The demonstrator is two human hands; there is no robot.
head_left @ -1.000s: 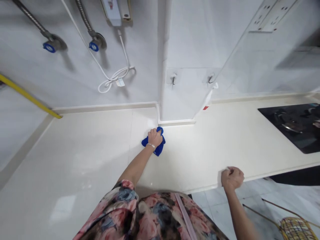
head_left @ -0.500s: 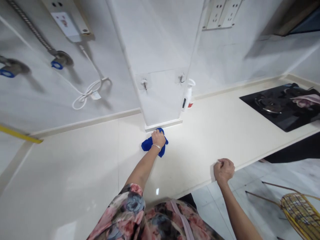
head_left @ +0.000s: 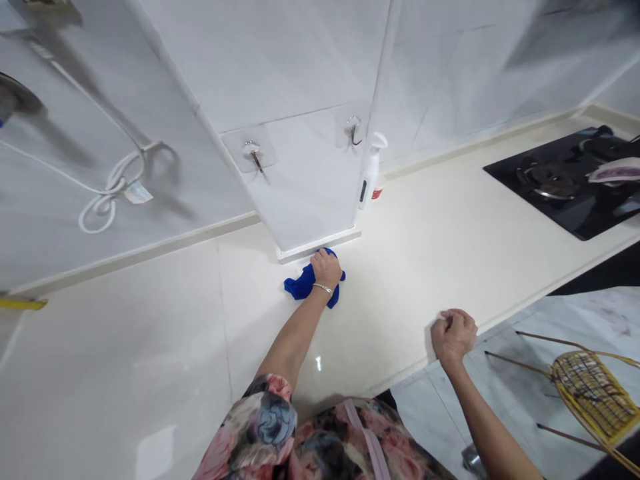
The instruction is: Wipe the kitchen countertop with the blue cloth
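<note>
My left hand, with a silver bracelet at the wrist, grips a blue cloth and presses it on the pale countertop. The cloth lies at the foot of the white tiled pillar, by its low base strip, and spreads out to the left of the hand. My right hand rests on the front edge of the countertop with its fingers curled in, and nothing shows in it.
A white spray bottle stands right of the pillar. Farther right is a black gas hob. Two hooks and a coiled white cable are on the walls. A woven chair stands on the floor at the lower right.
The view has shifted closer to the pillar. My left hand has slid the blue cloth slightly to the right along the pillar's base. My right hand stays at the counter edge.
</note>
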